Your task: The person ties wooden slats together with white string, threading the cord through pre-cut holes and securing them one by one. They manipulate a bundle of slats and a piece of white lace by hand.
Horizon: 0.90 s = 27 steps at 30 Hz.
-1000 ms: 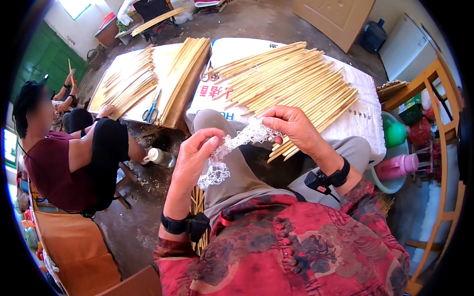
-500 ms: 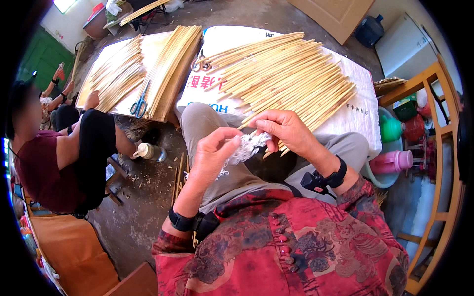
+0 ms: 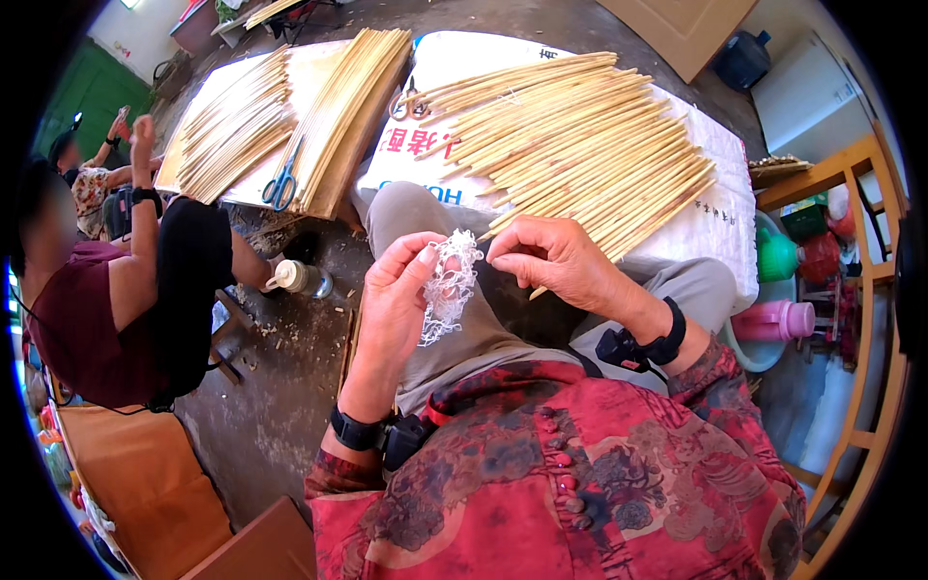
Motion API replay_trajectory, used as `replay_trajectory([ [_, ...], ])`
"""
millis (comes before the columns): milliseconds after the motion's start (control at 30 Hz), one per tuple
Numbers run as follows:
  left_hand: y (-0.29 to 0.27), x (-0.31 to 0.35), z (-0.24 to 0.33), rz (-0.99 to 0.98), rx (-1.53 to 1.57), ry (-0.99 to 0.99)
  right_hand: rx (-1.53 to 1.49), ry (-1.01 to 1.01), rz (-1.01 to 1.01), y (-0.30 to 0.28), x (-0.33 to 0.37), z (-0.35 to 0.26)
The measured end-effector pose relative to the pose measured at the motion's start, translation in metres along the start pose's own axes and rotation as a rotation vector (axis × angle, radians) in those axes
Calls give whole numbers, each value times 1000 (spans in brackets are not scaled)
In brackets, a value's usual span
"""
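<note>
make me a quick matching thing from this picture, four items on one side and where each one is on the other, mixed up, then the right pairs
Things
1. white tangled string
2. blue-handled scissors
3. pink container
4. dark blue water jug

Places
A. at the pale basin on the right
B. on the floor near the white cabinet, top right
C. in the left hand
D. at the near edge of the left-hand table

Pairs: 1-C, 2-D, 3-A, 4-B
</note>
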<state>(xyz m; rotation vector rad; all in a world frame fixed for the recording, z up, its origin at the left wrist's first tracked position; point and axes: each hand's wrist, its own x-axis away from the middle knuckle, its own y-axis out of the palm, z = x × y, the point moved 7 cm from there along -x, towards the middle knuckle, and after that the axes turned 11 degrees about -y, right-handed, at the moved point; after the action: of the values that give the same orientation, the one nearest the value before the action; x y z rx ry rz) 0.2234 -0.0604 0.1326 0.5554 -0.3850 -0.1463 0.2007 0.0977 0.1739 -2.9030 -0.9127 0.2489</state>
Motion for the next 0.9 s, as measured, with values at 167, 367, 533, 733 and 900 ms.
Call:
replay_trajectory([
  [167,0,1,1,17,55,7,173,-191,4,7,-10,-11],
  [367,2,0,3,-9,-10,63,436,-333,-2,15,-16,-17],
  [533,3,1,3,-20,-79,67,552,-382,-36,19,-20,-20],
  [733,3,2,7,9,-97,100,484,-375,-34,22,-23,-19],
  [900,3,5,9,15,-90,108,444,-327,-45,18,-25,-15],
])
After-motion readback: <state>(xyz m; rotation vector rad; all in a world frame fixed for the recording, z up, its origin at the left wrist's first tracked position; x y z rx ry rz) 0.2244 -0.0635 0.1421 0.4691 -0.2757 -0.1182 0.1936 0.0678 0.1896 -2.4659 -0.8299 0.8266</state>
